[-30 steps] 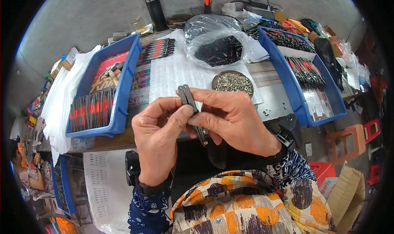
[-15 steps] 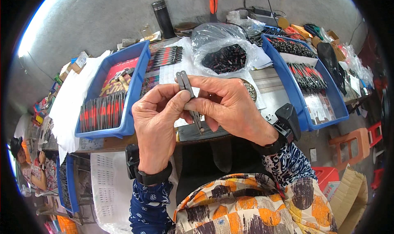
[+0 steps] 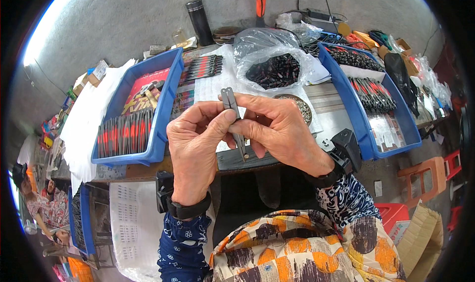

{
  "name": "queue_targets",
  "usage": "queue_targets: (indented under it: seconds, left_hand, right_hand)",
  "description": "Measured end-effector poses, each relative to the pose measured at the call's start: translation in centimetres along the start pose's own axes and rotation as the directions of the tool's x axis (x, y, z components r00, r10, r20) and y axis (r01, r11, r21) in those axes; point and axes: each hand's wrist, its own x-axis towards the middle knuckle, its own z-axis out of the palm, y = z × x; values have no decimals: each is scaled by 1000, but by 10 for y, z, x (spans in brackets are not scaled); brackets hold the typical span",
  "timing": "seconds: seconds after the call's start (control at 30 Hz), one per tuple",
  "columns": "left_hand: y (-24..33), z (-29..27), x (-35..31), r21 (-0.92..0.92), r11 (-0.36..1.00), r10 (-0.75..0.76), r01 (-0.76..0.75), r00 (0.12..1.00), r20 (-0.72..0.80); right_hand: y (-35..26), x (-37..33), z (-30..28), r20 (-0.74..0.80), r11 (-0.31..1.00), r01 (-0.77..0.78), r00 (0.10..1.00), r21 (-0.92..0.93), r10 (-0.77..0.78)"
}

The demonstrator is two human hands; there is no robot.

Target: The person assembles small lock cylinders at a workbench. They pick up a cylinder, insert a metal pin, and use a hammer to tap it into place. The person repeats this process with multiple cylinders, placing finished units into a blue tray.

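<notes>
Between your two hands, over the front edge of the surface [image 3: 341,118], the slim dark metal piece [image 3: 228,98] slants, its split upper end pointing away from you and its narrow lower end toward you. Your left hand [image 3: 194,141] pinches it between thumb and fingers; your right hand [image 3: 284,131] grips it too, thumb and fingertips closed in from the other side.

Left of your left hand, you have only a modest gap before the wall of the left blue tray [image 3: 169,101]. Right of your right hand, a bare stretch of surface gives you more room, ending at the right blue tray [image 3: 348,104]. Beyond your hands lie a white foam sheet [image 3: 208,91] and the clear bag [image 3: 260,40] of black pieces. On your side of both hands, the surface stops, and a white perforated basket [image 3: 131,217] sits lower, to the left.

Your fingers cover the middle of the metal piece, so you can't see how its halves join there. Several fingertips are tucked out of sight behind it. Your right hand cuts off part of the round dish [image 3: 310,115] of small silvery pieces just beyond it.
</notes>
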Motion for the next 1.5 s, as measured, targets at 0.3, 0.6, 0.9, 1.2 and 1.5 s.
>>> queue_targets:
  seconds: [0.3,0.6,0.9,1.2,1.5]
  left_hand:
    - [-4,-6,-29,15,942,-334,336,928,167]
    - [-25,-17,-50,-114,833,-468,542,799,379]
    - [-35,11,-65,16,954,-296,298,938,182]
    - [-40,18,-72,175,948,-278,264,959,61]
    - [-42,-7,-73,-381,575,-551,724,687,473]
  right_hand:
    - [-1,-17,-28,149,1000,6,989,9,-7]
    - [1,-39,-31,303,965,-207,941,162,151]
    - [15,-51,-33,110,977,-159,984,144,144]
    - [22,-57,-33,96,976,-202,976,85,194]
    - [31,-47,-48,363,985,162,916,60,-173]
